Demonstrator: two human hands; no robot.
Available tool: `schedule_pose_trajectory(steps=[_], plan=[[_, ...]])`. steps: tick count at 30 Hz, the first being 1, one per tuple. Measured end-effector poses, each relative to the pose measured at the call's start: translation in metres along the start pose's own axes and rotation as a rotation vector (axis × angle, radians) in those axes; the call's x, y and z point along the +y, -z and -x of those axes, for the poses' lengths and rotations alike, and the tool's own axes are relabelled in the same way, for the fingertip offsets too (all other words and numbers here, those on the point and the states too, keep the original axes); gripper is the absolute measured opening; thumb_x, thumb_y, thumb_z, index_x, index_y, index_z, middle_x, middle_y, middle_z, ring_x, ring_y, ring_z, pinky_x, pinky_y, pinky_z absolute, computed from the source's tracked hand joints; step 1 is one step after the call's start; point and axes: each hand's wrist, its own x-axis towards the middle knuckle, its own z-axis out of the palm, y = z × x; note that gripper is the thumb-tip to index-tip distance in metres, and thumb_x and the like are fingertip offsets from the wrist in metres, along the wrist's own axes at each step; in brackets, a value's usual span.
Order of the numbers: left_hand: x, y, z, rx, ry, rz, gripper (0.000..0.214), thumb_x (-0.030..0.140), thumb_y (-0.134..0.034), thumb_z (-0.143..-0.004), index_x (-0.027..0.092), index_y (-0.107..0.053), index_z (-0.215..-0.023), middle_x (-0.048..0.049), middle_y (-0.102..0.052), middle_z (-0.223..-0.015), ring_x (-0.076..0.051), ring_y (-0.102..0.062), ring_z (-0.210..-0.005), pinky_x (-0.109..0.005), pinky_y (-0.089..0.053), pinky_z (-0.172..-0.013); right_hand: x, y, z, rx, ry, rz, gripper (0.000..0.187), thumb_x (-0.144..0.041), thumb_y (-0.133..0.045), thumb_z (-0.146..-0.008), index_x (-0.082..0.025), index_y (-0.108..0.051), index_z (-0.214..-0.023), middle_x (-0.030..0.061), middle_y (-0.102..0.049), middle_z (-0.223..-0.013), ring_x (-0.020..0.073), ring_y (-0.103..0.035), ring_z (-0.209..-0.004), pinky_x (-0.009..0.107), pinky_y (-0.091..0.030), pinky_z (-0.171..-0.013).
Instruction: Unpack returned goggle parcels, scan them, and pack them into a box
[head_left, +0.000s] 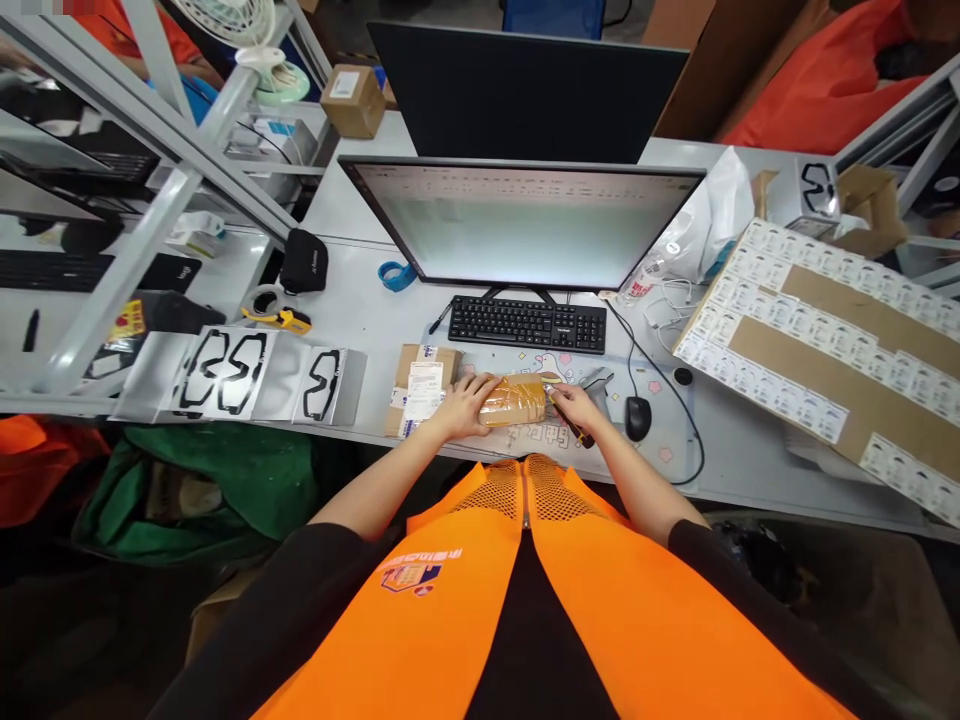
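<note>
Orange vest (pixel 420 640) nearest, by the bench's (pixel 345 310) front edge. Left hand (pixel 466 405) grip part-spread, clasping left end of taped package (pixel 516 402) near front edge's middle; right hand (pixel 574 407) grip closed round black-and-yellow tool (pixel 582 436).

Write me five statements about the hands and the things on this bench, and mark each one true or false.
1. The left hand holds the left end of the taped package. True.
2. The right hand is empty. False: the right hand holds a dark-and-yellow tool.
3. The labelled box lies to the left of the taped package. True.
4. The mouse lies to the left of the keyboard. False: the mouse lies to the right of the keyboard and nearer the person.
5. The keyboard lies between the lit monitor and the taped package. True.
</note>
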Motion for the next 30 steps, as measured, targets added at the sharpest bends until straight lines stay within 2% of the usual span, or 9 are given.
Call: schedule_pose_trajectory(steps=[8,11,16,20,21,23,25,27,30], plan=[[-0.006,-0.006,0.000,0.015,-0.031,0.019,0.120,0.036,-0.088,-0.070,0.032,-0.029,-0.174,-0.0117,-0.037,-0.175,-0.048,-0.031,-0.156,-0.062,-0.032,-0.127,-0.007,-0.007,0.012,-0.013,0.001,0.023,0.031,-0.044,-0.064,-0.095,-0.018,-0.072,-0.108,-0.0056,-0.056,-0.054,0.0131,-0.047,-0.040,0.025,-0.039,-0.041],[-0.010,-0.006,0.002,0.026,-0.055,0.016,0.120,0.038,-0.088,-0.070,0.031,-0.029,-0.174,-0.0114,-0.037,-0.175,-0.048,-0.032,-0.156,-0.062,-0.032,-0.126,-0.007,-0.010,0.024,-0.030,-0.012,0.105,0.042,-0.042,-0.066,-0.094,-0.015,-0.075,-0.125,-0.0052,-0.056,-0.051,0.0138,-0.047,-0.038,0.025,-0.039,-0.040],[-0.003,-0.008,0.003,0.044,-0.068,-0.004,0.125,0.045,-0.091,-0.071,0.030,-0.024,-0.175,-0.0148,-0.039,-0.173,-0.048,-0.035,-0.153,-0.064,-0.034,-0.123,0.011,-0.022,0.061,0.031,-0.086,0.052,0.064,-0.044,-0.069,-0.095,-0.016,-0.063,-0.152,-0.0073,-0.055,-0.051,0.0128,-0.047,-0.039,0.023,-0.041,-0.040],[0.020,-0.020,0.022,0.208,0.250,0.091,0.119,0.066,-0.078,-0.085,0.020,-0.017,-0.176,-0.0271,-0.044,-0.164,-0.052,-0.045,-0.144,-0.064,-0.043,-0.115,0.037,-0.047,0.083,0.232,-0.178,-0.140,0.056,-0.050,-0.066,-0.095,-0.017,-0.065,-0.140,-0.0074,-0.058,-0.054,0.0132,-0.051,-0.042,0.023,-0.043,-0.042],[0.025,-0.026,0.031,0.219,0.326,0.135,0.116,0.069,-0.070,-0.090,0.016,-0.013,-0.176,-0.0302,-0.050,-0.158,-0.052,-0.051,-0.140,-0.064,-0.045,-0.112,0.044,-0.054,0.086,0.269,-0.193,-0.188,0.049,-0.051,-0.066,-0.094,-0.017,-0.067,-0.130,-0.0065,-0.059,-0.055,0.0137,-0.052,-0.043,0.024,-0.044,-0.042],[0.034,-0.039,0.055,0.121,0.377,0.284,0.115,0.070,-0.061,-0.096,0.008,-0.004,-0.176,-0.0310,-0.065,-0.139,-0.049,-0.064,-0.127,-0.061,-0.049,-0.107,0.053,-0.069,0.088,0.310,-0.197,-0.259,0.036,-0.052,-0.066,-0.093,-0.019,-0.066,-0.108,-0.0039,-0.063,-0.058,0.0143,-0.054,-0.044,0.025,-0.046,-0.043],[0.039,-0.049,0.080,-0.044,0.286,0.514,0.114,0.067,-0.061,-0.097,0.008,-0.004,-0.176,-0.0241,-0.076,-0.119,-0.042,-0.074,-0.112,-0.055,-0.054,-0.103,0.058,-0.079,0.085,0.337,-0.184,-0.285,0.031,-0.052,-0.065,-0.092,-0.021,-0.063,-0.095,-0.0020,-0.066,-0.062,0.0142,-0.055,-0.046,0.026,-0.048,-0.045],[0.042,-0.048,0.096,-0.129,0.122,0.688,0.099,0.063,-0.062,-0.099,0.012,-0.022,-0.175,-0.0176,-0.080,-0.108,-0.035,-0.077,-0.104,-0.050,-0.057,-0.100,0.058,-0.082,0.082,0.379,-0.173,-0.285,0.029,-0.051,-0.064,-0.092,-0.023,-0.061,-0.090,-0.0016,-0.067,-0.064,0.0141,-0.055,-0.047,0.026,-0.049,-0.046],[0.040,-0.021,0.087,-0.038,-0.117,0.561,0.072,0.051,-0.067,-0.097,0.019,-0.054,-0.160,-0.0167,-0.077,-0.126,-0.035,-0.072,-0.121,-0.051,-0.054,-0.111,0.054,-0.073,0.081,0.435,-0.168,-0.282,0.026,-0.048,-0.062,-0.094,-0.023,-0.061,-0.090,-0.0004,-0.070,-0.069,0.0139,-0.056,-0.048,0.026,-0.050,-0.046]])
